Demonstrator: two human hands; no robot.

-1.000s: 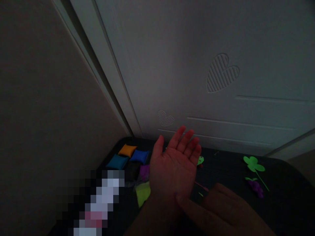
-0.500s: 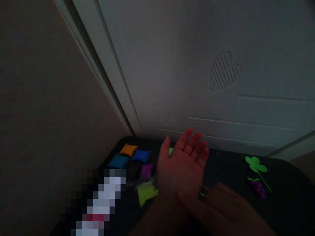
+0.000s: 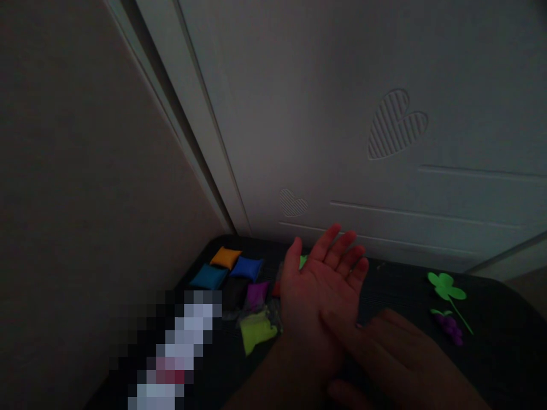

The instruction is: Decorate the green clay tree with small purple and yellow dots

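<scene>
The light is dim. My left hand (image 3: 322, 285) is held palm up over a dark table (image 3: 491, 341), fingers stretched out and a little apart, nothing visible in it. My right hand (image 3: 397, 359) lies across from the right with its fingers pressed onto the heel of the left palm; whether anything is pinned under them is hidden. Just left of the left hand lie small clay packets: orange (image 3: 225, 257), blue (image 3: 247, 267), teal (image 3: 208, 277), purple (image 3: 257, 295) and yellow-green (image 3: 255, 331).
A green clover-shaped clay piece with a stem (image 3: 447, 286) and a purple grape-like cluster (image 3: 448, 326) lie at the right of the table. A white panel with embossed hearts (image 3: 395, 122) rises behind. A blurred patch (image 3: 179, 347) covers the lower left.
Both hands have drifted slightly right. My right fingers have slid from the left wrist up onto the heel of the palm.
</scene>
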